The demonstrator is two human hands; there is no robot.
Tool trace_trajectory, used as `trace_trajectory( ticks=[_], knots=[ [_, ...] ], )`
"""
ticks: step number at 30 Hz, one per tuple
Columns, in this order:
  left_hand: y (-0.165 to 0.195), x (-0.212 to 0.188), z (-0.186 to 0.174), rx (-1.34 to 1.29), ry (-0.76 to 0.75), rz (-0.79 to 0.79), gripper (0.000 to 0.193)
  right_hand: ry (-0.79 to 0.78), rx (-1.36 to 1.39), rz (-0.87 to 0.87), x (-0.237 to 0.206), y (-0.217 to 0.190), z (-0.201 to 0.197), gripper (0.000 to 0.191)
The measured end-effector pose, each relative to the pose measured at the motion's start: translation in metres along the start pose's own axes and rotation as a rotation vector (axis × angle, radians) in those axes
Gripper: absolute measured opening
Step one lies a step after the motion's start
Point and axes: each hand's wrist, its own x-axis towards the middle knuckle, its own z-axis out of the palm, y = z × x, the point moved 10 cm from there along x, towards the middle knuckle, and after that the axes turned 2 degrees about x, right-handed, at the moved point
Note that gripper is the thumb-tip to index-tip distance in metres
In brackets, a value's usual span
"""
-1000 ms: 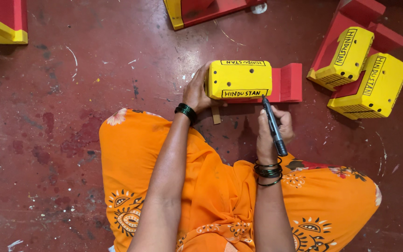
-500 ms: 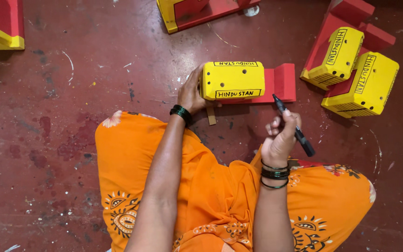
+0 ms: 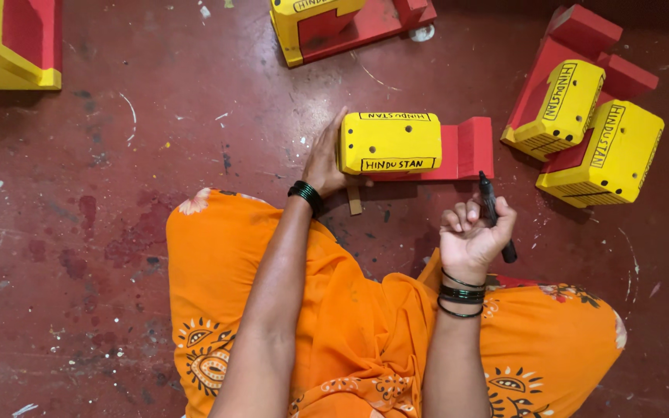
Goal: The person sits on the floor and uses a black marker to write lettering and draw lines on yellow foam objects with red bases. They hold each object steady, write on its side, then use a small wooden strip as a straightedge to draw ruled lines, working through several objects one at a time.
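Left hand (image 3: 325,164) lies open against the yellow block's (image 3: 390,143) end, bracing it on the floor (image 3: 118,193). Right hand (image 3: 470,236) grips a black marker (image 3: 495,215), tip raised off the block.

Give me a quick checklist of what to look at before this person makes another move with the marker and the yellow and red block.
1. Left hand steadies the yellow and red block: ok, it rests against the block's left end.
2. Black marker held firmly: ok, the right hand is closed around it.
3. Marker tip off the block: ok, it points up, just below the red part.
4. Marker uncapped: cannot tell.
5. Block flat on the red floor: ok.
6. Room to work: ok, the other blocks lie apart at right.
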Motion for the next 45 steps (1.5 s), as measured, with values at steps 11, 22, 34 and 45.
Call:
trace_trajectory(
  ticks=[11, 22, 34, 45],
  knots=[
    [-0.011, 0.001, 0.009, 0.021, -0.052, -0.068, 0.139, 0.034, 0.009, -0.01, 0.0, -0.001, -0.005, 0.03],
    [0.019, 0.0, 0.001, 0.0, 0.066, 0.067, 0.126, 0.006, 0.039, -0.033, -0.001, -0.017, -0.001, 0.029],
    [0.179, -0.047, -0.054, 0.166, 0.349, 0.139, 0.125, -0.047, -0.103, -0.331, -0.03, -0.079, 0.022, 0.031],
    [0.263, -0.061, -0.046, 0.406, 0.571, -0.131, 0.114, 0.097, -0.137, -0.412, -0.059, -0.063, 0.037, 0.021]
  ],
)
